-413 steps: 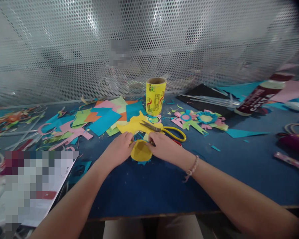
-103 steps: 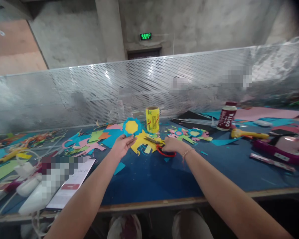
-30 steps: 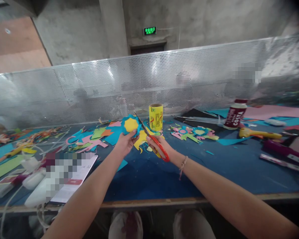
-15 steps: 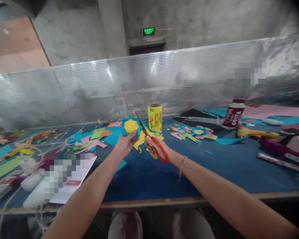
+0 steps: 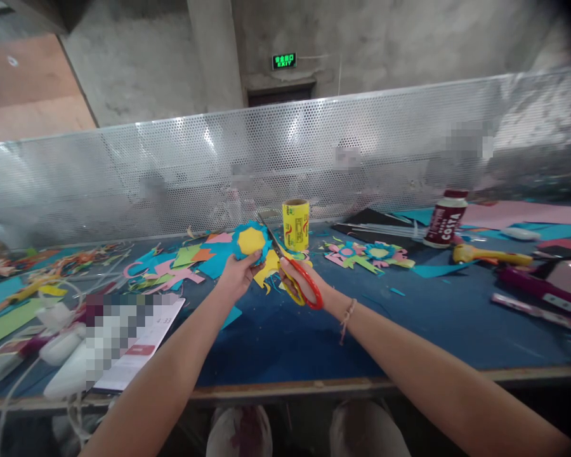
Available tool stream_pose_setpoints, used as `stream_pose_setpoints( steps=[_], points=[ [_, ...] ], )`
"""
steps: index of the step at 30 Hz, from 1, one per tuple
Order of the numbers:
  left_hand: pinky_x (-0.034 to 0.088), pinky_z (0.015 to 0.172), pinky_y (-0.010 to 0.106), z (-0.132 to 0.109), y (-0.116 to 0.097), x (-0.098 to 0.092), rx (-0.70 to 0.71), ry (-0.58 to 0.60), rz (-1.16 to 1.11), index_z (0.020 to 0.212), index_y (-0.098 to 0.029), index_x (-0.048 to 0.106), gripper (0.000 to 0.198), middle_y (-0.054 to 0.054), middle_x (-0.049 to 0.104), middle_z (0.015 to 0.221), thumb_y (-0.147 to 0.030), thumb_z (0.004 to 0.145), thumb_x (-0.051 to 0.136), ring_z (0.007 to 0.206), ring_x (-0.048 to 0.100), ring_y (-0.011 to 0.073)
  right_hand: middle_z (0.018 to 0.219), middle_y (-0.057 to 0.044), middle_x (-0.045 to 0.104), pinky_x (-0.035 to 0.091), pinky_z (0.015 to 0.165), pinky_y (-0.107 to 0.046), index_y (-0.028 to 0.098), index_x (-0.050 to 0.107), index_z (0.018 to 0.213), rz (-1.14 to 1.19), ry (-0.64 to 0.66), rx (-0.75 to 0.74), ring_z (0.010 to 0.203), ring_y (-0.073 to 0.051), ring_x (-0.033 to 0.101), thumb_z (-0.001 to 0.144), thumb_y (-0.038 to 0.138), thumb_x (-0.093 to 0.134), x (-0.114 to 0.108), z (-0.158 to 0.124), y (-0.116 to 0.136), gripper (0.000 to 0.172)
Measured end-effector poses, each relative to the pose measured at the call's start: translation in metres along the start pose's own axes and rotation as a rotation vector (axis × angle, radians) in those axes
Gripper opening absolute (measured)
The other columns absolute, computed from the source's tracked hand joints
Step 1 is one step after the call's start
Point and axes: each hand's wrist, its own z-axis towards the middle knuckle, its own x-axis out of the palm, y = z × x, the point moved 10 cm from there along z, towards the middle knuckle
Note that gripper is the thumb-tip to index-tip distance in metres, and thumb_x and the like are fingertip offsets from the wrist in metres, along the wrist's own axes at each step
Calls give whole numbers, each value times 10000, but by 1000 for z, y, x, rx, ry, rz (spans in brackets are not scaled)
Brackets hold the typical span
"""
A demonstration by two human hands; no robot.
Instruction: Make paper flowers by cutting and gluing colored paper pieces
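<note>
Paper flower (image 5: 250, 242): centre of frame, yellow middle facing the camera, blue ruffled rim around it.
Left hand (image 5: 238, 277): closed in a pinch, thumb over the flower's lower edge.
Right hand (image 5: 316, 275): curled around the handles of the scissors (image 5: 301, 268); blades point up-left, just beside the rim; contact cannot be told.
Step (judged): trimming the blue rim.
Next move calls for: steady pinch, blades clear of the left fingers.
</note>
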Motion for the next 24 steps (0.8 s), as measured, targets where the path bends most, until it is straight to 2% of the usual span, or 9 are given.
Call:
stream_pose_setpoints(
  steps=[7,16,20,24],
  points=[
    [472,570,230,1,-5,-3,17,-8,61,702,-142,624,243,14,650,719,-162,502,761,581,567,96,495,51,380,274,356,-192,173,436,624,-29,20,-17,381,-44,336,675,660,468,-7,4,-1,491],
    [466,599,267,0,-8,-2,8,25,156,758,-129,630,308,41,654,776,-164,483,766,658,596,142,474,61,363,286,340,-189,178,417,607,-21,50,-6,361,-41,324,678,663,457,-8,3,2,492],
    [470,599,270,1,-10,-6,16,-20,130,753,-129,592,358,37,651,737,-158,450,781,634,599,138,442,65,354,283,320,-187,177,417,585,-101,39,11,337,-41,326,663,672,466,-12,2,6,503],
    [481,594,260,3,-14,-11,62,-50,81,831,-146,583,418,15,651,716,-161,465,782,617,606,131,427,58,364,304,324,-194,176,424,565,-164,3,18,330,-48,345,690,650,453,-16,3,3,491]
  ],
)
